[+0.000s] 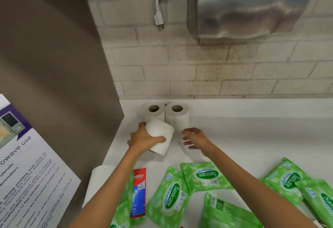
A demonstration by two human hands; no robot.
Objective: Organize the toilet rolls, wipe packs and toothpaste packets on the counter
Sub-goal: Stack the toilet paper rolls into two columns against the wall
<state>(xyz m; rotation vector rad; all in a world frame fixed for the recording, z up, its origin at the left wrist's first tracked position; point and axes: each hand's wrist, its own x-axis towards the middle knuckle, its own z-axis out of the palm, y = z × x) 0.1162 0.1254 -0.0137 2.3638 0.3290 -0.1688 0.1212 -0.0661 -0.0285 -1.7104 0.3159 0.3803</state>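
Observation:
Two white toilet rolls stand upright side by side at the back left of the counter, one on the left [154, 111] and one on the right [177, 115]. My left hand [143, 138] grips a third toilet roll [159, 136], tilted, just in front of them. My right hand [193, 138] hovers beside it with loosely curled fingers, holding nothing. Another toilet roll [100, 177] lies at the counter's left edge under my left forearm. A red toothpaste packet [138, 193] lies near the front. Several green wipe packs [171, 195] are scattered across the front.
A grey panel [54, 65] walls off the counter's left side, with a printed notice [27, 182] on it. A brick wall runs behind, with a steel hand dryer [252, 5] and a hanging white cable with plug [159, 11] above. White counter [252, 134] stretches right.

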